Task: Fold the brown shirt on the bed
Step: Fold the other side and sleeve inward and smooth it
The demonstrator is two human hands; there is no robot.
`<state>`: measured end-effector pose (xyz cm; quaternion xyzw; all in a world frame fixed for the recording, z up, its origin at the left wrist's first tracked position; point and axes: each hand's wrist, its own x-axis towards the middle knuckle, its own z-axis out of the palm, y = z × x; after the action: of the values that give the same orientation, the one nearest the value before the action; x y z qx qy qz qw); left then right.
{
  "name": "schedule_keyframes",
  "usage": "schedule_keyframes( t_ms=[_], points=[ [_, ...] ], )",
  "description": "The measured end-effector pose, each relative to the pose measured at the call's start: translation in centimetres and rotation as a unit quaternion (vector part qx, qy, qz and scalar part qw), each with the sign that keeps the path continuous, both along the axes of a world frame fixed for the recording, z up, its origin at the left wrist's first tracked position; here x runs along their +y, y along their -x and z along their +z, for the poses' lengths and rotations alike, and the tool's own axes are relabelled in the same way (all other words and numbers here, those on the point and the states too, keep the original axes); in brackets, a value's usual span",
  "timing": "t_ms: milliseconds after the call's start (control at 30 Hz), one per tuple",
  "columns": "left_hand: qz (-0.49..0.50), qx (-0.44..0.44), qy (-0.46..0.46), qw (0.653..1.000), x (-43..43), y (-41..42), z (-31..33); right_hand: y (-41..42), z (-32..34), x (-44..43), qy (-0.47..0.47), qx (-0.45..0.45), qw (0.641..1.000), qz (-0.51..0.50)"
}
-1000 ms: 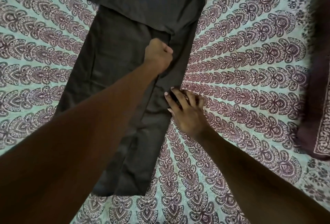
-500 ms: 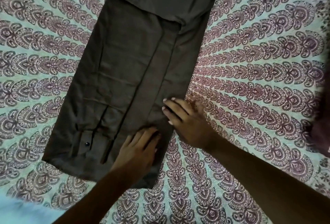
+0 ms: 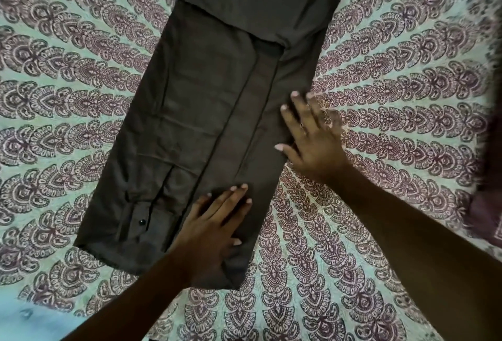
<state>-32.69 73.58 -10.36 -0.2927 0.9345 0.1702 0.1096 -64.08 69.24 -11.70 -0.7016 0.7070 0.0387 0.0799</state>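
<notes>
The brown shirt lies flat on the bed as a long narrow strip, sides folded inward, its wider top part at the upper edge of the view. A buttoned cuff shows near its lower left corner. My left hand rests flat, fingers apart, on the shirt's lower right end. My right hand lies flat with fingers spread across the shirt's right edge, partly on the bedsheet; it is slightly blurred.
The bedsheet has a maroon and pale green paisley print and stretches out on all sides of the shirt. A dark maroon cloth lies at the right edge. A pale blue patch shows at the lower left.
My left hand came down from a fist at the shirt's middle to lie flat on its lower end. My right hand slid up along the right edge. The folded sleeve now lies flat.
</notes>
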Motion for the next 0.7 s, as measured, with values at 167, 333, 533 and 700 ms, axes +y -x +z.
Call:
schedule_keyframes(
  t_ms=[167,333,533,700],
  points=[
    [-0.042,-0.006,-0.021,0.999,-0.8,-0.9,-0.3,-2.9,-1.2,3.6,-0.008,-0.033,0.981,0.192],
    [-0.083,-0.023,0.006,0.996,-2.1,1.0,0.3,1.2,-0.7,-0.5,-0.011,-0.013,0.999,0.043],
    [-0.065,0.098,0.09,0.989,-8.9,7.3,1.0,4.3,0.4,-5.7,-0.054,0.006,0.993,0.105],
    [-0.029,0.044,0.111,0.992,-16.7,12.7,0.4,6.5,0.7,-8.3,-0.059,-0.007,0.998,0.024]
  ],
)
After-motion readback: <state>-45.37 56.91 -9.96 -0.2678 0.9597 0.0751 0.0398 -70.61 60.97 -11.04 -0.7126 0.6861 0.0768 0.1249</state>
